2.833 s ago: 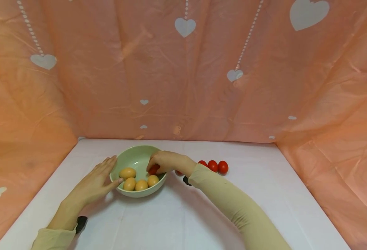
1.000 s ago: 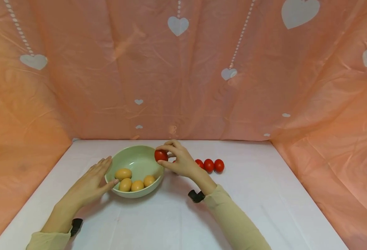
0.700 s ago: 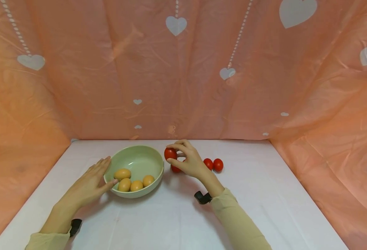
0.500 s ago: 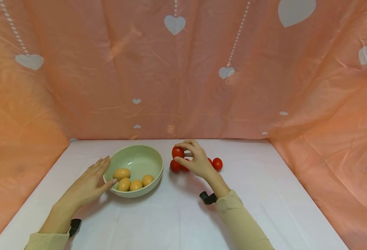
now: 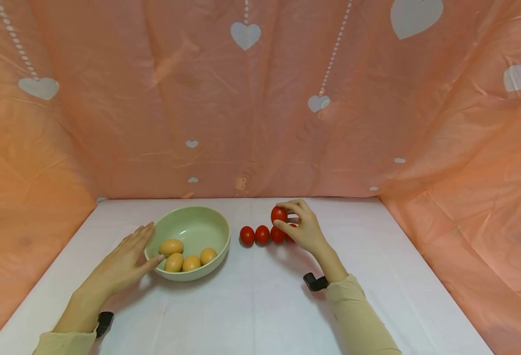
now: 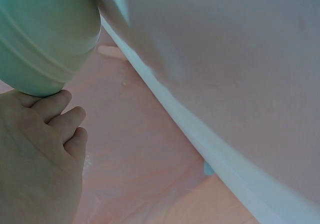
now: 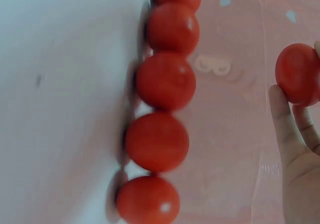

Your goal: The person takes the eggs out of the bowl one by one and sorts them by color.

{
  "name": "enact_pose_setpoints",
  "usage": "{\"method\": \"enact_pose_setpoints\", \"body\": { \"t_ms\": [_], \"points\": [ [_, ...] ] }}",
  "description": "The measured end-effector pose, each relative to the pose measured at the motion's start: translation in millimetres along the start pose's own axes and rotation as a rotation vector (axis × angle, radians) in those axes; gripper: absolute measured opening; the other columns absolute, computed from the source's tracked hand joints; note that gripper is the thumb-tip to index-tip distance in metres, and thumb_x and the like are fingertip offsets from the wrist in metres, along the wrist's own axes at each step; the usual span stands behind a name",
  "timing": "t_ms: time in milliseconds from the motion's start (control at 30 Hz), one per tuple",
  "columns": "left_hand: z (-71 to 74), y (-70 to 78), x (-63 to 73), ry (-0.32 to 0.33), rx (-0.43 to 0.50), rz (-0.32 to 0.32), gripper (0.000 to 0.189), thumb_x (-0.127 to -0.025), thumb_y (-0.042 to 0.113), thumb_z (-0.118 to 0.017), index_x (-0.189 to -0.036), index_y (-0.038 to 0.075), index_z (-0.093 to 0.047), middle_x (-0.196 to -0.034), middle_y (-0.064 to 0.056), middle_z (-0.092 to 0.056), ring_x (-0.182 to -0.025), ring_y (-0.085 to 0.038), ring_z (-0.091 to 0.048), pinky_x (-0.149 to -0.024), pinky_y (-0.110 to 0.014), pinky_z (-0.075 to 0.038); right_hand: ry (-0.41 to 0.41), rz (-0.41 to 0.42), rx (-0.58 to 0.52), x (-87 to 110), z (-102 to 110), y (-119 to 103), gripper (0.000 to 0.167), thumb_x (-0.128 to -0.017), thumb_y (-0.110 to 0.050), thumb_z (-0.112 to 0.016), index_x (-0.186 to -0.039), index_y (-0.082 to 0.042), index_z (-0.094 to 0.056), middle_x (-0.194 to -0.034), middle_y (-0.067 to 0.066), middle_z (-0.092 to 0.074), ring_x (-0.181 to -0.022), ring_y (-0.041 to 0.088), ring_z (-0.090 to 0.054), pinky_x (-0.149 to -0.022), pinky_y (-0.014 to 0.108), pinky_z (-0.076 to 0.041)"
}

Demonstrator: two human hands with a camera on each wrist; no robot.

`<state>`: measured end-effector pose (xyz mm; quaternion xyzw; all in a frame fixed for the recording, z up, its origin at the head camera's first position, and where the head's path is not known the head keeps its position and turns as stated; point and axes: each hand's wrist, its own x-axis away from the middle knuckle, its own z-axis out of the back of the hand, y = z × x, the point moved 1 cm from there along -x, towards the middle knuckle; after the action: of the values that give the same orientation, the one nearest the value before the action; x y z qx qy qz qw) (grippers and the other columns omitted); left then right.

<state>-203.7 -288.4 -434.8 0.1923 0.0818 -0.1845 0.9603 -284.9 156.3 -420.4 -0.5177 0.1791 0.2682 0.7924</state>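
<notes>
In the head view my right hand (image 5: pixel 302 227) pinches a smooth red tomato-like oval (image 5: pixel 279 215) between thumb and fingertips, raised over a row of similar red ovals (image 5: pixel 262 235). The right wrist view shows this row (image 7: pixel 166 81) standing side by side, with the held oval (image 7: pixel 298 74) apart from it. My left hand (image 5: pixel 125 261) rests along the left side of a pale green bowl (image 5: pixel 198 229), fingers straight and thumb over the rim. Several yellow-brown eggs (image 5: pixel 174 262) lie in the near part of the bowl. In the left wrist view, fingers touch the bowl's outer wall (image 6: pixel 50 39).
A white cloth (image 5: pixel 216 315) covers the table. Peach curtains (image 5: pixel 251 123) with white hearts stand behind and at both sides. The right hand hides part of the row's right end. Black straps (image 5: pixel 316 282) sit at both wrists.
My right hand has lifted the red oval out of the bowl and carried it right, past the rim, to above the row. My left hand has stayed at the bowl.
</notes>
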Motion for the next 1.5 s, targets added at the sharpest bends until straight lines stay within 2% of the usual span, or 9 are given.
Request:
{"method": "enact_pose_setpoints", "body": {
  "t_ms": [200, 433, 767, 967, 1300, 1500],
  "points": [
    [-0.3, 0.1, -0.2, 0.002, 0.006, 0.003, 0.092, -0.102, 0.05, -0.063, -0.161, -0.007, -0.024, -0.167, -0.027, -0.025, -0.152, -0.051, -0.025, -0.127, -0.059, -0.017, 0.046, -0.046, 0.003, 0.3, 17.6, 5.7, 0.041, -0.086, -0.002, -0.085, -0.125, 0.0, -0.071, -0.12, 0.019, -0.06, -0.11, 0.037, -0.067, -0.088, 0.044, -0.064],
    [1.0, -0.4, -0.2, 0.001, 0.006, -0.005, 0.091, -0.102, 0.05, -0.063, -0.161, -0.008, -0.025, -0.167, -0.028, -0.026, -0.152, -0.051, -0.026, -0.128, -0.058, -0.016, 0.091, -0.105, 0.073, 2.8, 35.0, 14.2, 0.042, -0.087, -0.006, -0.085, -0.127, -0.002, -0.071, -0.121, 0.015, -0.06, -0.108, 0.033, -0.067, -0.089, 0.036, -0.063],
    [-0.2, -1.0, 1.2, 0.021, -0.002, -0.02, 0.09, -0.101, 0.048, -0.065, -0.159, -0.01, -0.027, -0.165, -0.03, -0.028, -0.151, -0.052, -0.027, -0.129, -0.054, -0.016, 0.152, -0.194, 0.131, 7.2, 61.0, 29.7, 0.04, -0.092, -0.011, -0.081, -0.131, -0.005, -0.072, -0.125, 0.017, -0.06, -0.11, 0.036, -0.066, -0.095, 0.052, -0.06],
    [-0.1, -0.5, 1.0, 0.026, -0.003, -0.023, 0.09, -0.101, 0.048, -0.065, -0.159, -0.01, -0.028, -0.165, -0.03, -0.029, -0.151, -0.052, -0.027, -0.129, -0.056, -0.017, 0.127, -0.297, 0.205, 11.0, 72.0, 43.8, 0.042, -0.096, -0.016, -0.078, -0.135, -0.005, -0.069, -0.125, 0.017, -0.058, -0.112, 0.037, -0.065, -0.099, 0.052, -0.058],
    [0.3, -0.2, 1.1, 0.02, 0.0, -0.016, 0.09, -0.102, 0.048, -0.064, -0.16, -0.01, -0.026, -0.165, -0.03, -0.028, -0.151, -0.051, -0.026, -0.129, -0.056, -0.016, 0.068, -0.365, 0.313, 17.9, 80.4, 57.1, 0.041, -0.096, -0.016, -0.074, -0.133, 0.001, -0.068, -0.121, 0.027, -0.06, -0.104, 0.044, -0.069, -0.093, 0.054, -0.06],
    [0.4, -0.3, 0.5, 0.014, 0.0, -0.014, 0.09, -0.102, 0.049, -0.063, -0.16, -0.009, -0.026, -0.165, -0.03, -0.028, -0.152, -0.051, -0.025, -0.128, -0.057, -0.016, 0.01, -0.408, 0.369, 20.2, 83.1, 60.8, 0.04, -0.097, -0.017, -0.073, -0.131, 0.003, -0.068, -0.117, 0.028, -0.063, -0.104, 0.044, -0.069, -0.095, 0.054, -0.058]
  ]
}}
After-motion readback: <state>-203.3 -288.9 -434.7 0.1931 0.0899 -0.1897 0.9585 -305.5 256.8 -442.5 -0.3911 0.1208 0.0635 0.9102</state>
